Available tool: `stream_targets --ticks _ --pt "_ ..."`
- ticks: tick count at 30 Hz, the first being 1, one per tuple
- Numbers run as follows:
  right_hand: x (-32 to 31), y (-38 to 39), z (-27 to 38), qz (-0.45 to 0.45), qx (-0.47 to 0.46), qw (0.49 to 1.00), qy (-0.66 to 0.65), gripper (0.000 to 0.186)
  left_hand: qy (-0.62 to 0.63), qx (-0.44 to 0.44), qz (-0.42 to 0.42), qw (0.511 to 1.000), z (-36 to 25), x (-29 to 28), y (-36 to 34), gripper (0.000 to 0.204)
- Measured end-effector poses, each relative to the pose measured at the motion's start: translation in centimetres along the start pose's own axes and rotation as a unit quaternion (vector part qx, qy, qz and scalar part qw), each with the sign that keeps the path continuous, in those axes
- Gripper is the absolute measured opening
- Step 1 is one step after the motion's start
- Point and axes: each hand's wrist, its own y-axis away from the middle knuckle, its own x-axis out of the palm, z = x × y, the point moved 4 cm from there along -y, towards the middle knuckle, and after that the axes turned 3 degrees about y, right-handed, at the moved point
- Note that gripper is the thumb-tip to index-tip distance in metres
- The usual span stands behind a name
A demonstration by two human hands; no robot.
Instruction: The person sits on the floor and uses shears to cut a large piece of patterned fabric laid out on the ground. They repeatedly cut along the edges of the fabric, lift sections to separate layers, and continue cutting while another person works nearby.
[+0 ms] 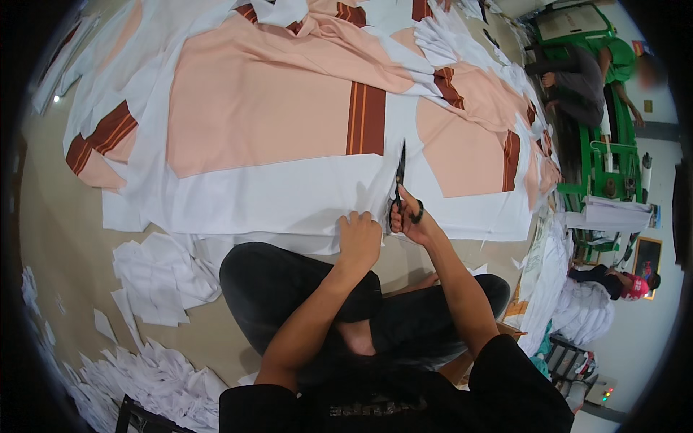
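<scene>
A wide sheet of white fabric (pixel 281 195) printed with peach panels (pixel 260 101) and dark red striped bands (pixel 366 119) is spread on the floor before my crossed legs. My right hand (pixel 410 216) grips black-handled scissors (pixel 401 169), their blades pointing away from me over a slit between two panels. Just left of it, my left hand (pixel 359 238) rests on the near edge of the white fabric, fingers bent and pressed down. Whether it pinches the cloth underneath is hard to see, but its fingers are curled on that edge.
White offcuts (pixel 162 278) lie to my left, with a larger scrap heap (pixel 151 382) at lower left. Bunched printed fabric (pixel 469 79) covers the far side. At right are a green metal frame (pixel 599 159), a person in green (pixel 617 61) and another in red (pixel 635 285).
</scene>
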Motion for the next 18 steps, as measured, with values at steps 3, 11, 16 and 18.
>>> stream_targets --ticks 3,11,16,18 --pt "0.9 -0.9 1.0 -0.031 -0.031 0.996 0.074 0.051 -0.023 0.004 0.009 1.0 0.6 0.0 0.0 0.011" --pt "-5.1 7.2 2.1 -0.319 -0.267 0.792 0.448 0.063 -0.021 -0.104 0.01 0.994 5.6 -6.5 -6.0 0.09" --pt "-8.8 8.9 -4.0 -0.492 -0.248 0.697 0.458 0.074 -0.14 -0.219 0.124 0.958 7.3 -8.6 -3.6 0.134" --pt "-10.4 10.7 -6.9 -0.477 -0.189 0.72 0.468 0.079 -0.172 -0.255 0.178 0.935 7.4 -6.6 -0.5 0.14"
